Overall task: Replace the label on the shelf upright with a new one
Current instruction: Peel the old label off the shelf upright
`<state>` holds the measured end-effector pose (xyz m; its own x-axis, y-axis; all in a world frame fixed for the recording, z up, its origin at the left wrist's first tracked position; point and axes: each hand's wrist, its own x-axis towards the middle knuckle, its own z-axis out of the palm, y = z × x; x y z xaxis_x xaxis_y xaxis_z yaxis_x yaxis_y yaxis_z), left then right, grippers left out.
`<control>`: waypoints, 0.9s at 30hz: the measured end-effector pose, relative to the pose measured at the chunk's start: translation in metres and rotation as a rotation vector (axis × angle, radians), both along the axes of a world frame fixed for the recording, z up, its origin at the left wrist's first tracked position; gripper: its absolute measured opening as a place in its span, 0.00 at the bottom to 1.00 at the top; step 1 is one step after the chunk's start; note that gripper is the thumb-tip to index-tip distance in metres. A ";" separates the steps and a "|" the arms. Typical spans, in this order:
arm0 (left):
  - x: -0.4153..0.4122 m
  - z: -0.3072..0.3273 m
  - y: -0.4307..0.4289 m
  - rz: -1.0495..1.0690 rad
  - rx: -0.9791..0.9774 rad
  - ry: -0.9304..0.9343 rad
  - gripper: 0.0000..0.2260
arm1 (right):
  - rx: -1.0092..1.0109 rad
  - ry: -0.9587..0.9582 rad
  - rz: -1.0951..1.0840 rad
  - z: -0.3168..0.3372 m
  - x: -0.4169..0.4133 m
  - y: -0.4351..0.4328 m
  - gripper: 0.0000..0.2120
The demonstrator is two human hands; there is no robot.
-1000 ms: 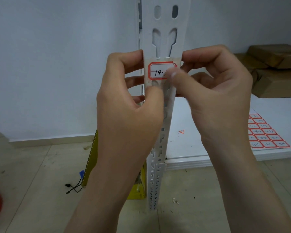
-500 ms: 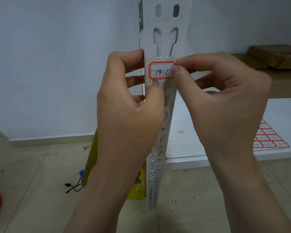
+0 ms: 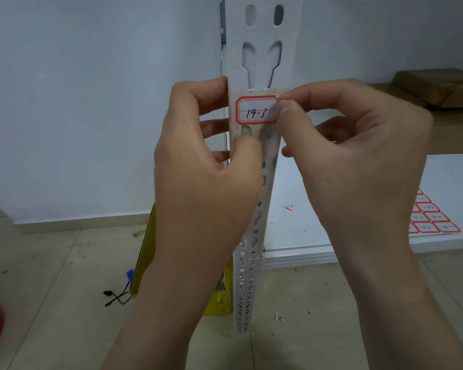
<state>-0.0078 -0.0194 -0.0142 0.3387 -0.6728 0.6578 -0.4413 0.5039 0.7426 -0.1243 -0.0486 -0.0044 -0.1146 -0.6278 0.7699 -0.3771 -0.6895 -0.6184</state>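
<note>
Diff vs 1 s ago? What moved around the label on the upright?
The right hand shifted right: its thumb slid off the label face to its right edge, so "14-3" now reads whole. Thumb and forefinger meet at that edge; pinching or pressing, I cannot tell. Unchanged: the left hand grips the upright, thumb just below the label, which sits in the same spot.

right hand (image 3: pixel 358 161) on red-bordered label (image 3: pixel 255 109)
</note>
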 end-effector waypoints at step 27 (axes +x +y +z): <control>0.001 0.000 0.001 -0.009 0.001 -0.005 0.16 | -0.098 0.100 -0.104 -0.004 -0.001 -0.005 0.04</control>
